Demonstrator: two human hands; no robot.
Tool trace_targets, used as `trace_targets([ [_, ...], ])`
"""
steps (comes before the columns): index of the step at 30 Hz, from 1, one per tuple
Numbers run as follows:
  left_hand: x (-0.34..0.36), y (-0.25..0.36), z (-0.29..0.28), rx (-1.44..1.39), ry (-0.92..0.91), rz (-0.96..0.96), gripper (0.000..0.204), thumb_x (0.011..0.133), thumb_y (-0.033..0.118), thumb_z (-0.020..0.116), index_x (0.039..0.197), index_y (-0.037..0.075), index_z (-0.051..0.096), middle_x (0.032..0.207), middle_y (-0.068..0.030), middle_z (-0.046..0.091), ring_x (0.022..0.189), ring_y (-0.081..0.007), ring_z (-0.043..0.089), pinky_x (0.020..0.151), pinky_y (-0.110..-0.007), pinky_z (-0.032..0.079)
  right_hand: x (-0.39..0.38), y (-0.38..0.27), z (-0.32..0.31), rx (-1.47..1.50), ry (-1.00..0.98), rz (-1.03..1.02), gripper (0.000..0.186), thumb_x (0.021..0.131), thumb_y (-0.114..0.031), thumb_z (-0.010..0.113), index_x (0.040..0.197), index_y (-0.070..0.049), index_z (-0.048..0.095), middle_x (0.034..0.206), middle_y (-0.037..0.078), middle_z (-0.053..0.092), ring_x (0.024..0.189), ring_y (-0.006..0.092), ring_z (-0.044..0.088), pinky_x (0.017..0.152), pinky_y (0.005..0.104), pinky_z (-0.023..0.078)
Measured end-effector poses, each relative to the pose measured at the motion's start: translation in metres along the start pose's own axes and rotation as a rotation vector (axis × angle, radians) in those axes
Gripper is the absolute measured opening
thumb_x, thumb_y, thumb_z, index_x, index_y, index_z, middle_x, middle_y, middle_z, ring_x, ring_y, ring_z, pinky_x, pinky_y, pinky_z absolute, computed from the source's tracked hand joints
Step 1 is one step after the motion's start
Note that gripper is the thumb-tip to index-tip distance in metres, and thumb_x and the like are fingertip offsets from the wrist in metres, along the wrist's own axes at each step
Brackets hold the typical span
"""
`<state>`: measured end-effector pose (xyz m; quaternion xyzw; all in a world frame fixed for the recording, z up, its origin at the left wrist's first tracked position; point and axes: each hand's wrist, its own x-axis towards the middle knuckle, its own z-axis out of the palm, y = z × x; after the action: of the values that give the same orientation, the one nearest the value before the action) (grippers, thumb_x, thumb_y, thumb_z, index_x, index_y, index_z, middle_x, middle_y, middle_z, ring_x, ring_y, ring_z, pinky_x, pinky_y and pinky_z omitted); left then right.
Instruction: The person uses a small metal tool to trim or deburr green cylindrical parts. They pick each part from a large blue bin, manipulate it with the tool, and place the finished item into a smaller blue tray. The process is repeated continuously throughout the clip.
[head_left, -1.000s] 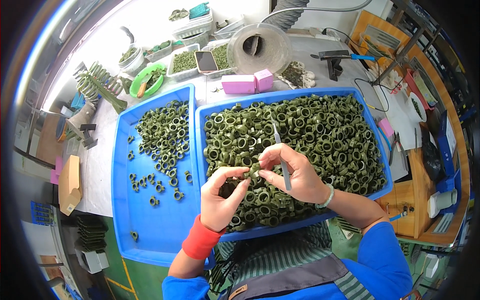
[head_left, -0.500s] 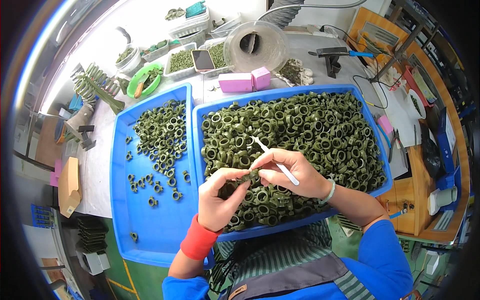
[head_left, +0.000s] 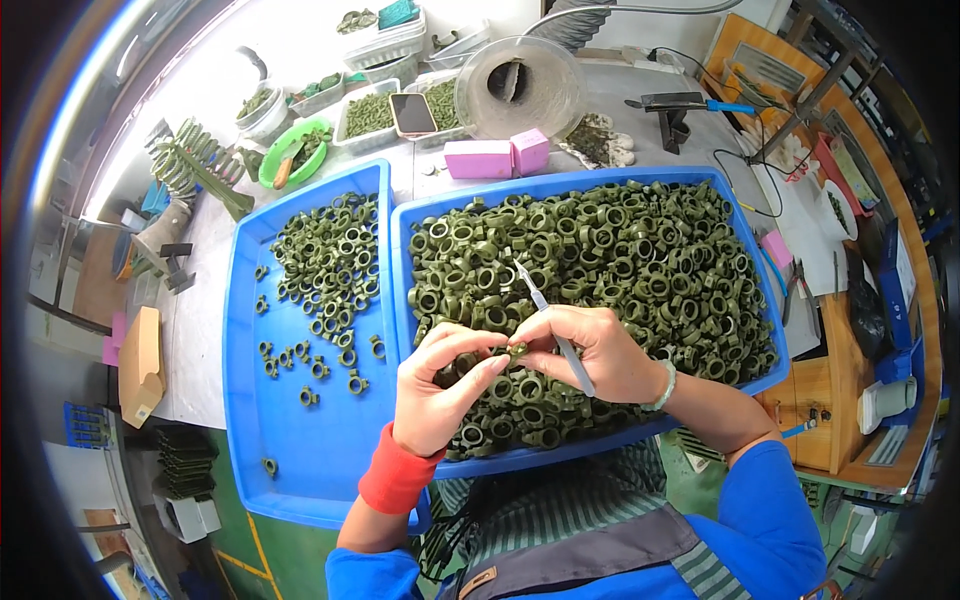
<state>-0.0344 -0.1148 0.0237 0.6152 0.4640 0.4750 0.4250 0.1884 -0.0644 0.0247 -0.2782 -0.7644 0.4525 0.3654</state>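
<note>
My left hand (head_left: 432, 388) pinches a small dark green ring (head_left: 517, 350) between thumb and forefinger, above the near part of the right blue tray (head_left: 400, 290). My right hand (head_left: 610, 352) meets it there, its thumb and forefinger tips at the ring's other side. A slim, pen-like craft knife (head_left: 541, 300) with a grey handle rests across the right hand's fingers, its pointed tip angled up and away from the ring. Many similar green rings (head_left: 600, 235) fill the tray below. My fingertips partly cover the ring I hold.
To the left, a second blue tray (head_left: 300, 450) holds a smaller heap of rings. Behind the trays stand pink blocks (head_left: 478, 159), a phone (head_left: 413, 115), a clear round tub (head_left: 475, 95) and a green bowl (head_left: 312, 160). Pliers (head_left: 797, 285) lie on the right.
The knife has turned in my right hand, its tip now farther right. Both hands and the ring have shifted slightly right, and the ring is turned differently.
</note>
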Motion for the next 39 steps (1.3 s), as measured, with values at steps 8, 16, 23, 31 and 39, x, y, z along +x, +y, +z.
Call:
trace_targets([
  [8, -0.001, 0.004, 0.001, 0.036, 0.008, 0.048, 0.017, 0.081, -0.005, 0.078, 0.097, -0.001, 0.077, 0.097, -0.0097, 0.07, 0.091, -0.0175, 0.065, 0.081, -0.029, 0.051, 0.0, 0.003, 0.0, -0.064, -0.029, -0.071, 0.023, 0.085, -0.002, 0.078, 0.107, -0.002, 0.071, 0.096, 0.009, 0.073, 0.082, 0.0189, 0.071, 0.072, 0.0301, 0.057],
  [16, 0.001, 0.004, -0.006, -0.007, -0.069, 0.027, 0.012, 0.084, -0.005, 0.076, 0.095, -0.002, 0.076, 0.097, -0.0093, 0.07, 0.088, -0.0156, 0.065, 0.078, -0.028, 0.052, 0.0, 0.0, -0.002, 0.0, -0.087, -0.058, 0.022, 0.085, -0.003, 0.077, 0.107, -0.002, 0.071, 0.097, 0.01, 0.073, 0.084, 0.0204, 0.071, 0.075, 0.0313, 0.057],
  [23, 0.0, 0.004, -0.005, -0.093, -0.036, -0.21, 0.018, 0.084, -0.001, 0.077, 0.102, -0.001, 0.074, 0.095, -0.0069, 0.069, 0.088, -0.0138, 0.063, 0.077, -0.026, 0.05, 0.001, 0.0, -0.001, -0.048, -0.037, -0.082, 0.023, 0.084, -0.003, 0.078, 0.106, -0.003, 0.07, 0.093, 0.01, 0.071, 0.081, 0.0201, 0.071, 0.071, 0.0305, 0.057],
  [31, 0.001, 0.004, 0.004, 0.339, 0.051, 0.273, 0.026, 0.078, -0.001, 0.081, 0.103, 0.004, 0.076, 0.095, -0.0078, 0.068, 0.078, -0.0195, 0.064, 0.067, -0.03, 0.052, -0.001, 0.005, -0.002, 0.16, -0.052, 0.022, 0.022, 0.089, 0.002, 0.069, 0.111, 0.0, 0.064, 0.11, 0.011, 0.068, 0.09, 0.0152, 0.068, 0.081, 0.0296, 0.057],
  [39, 0.003, 0.003, 0.005, 0.628, 0.058, 0.541, 0.03, 0.07, -0.005, 0.08, 0.099, 0.002, 0.076, 0.093, -0.0096, 0.069, 0.077, -0.0247, 0.063, 0.068, -0.034, 0.052, 0.001, 0.002, -0.005, 0.579, -0.137, 0.369, 0.017, 0.095, -0.007, 0.067, 0.109, 0.001, 0.064, 0.104, 0.006, 0.066, 0.093, 0.0101, 0.064, 0.083, 0.0259, 0.053],
])
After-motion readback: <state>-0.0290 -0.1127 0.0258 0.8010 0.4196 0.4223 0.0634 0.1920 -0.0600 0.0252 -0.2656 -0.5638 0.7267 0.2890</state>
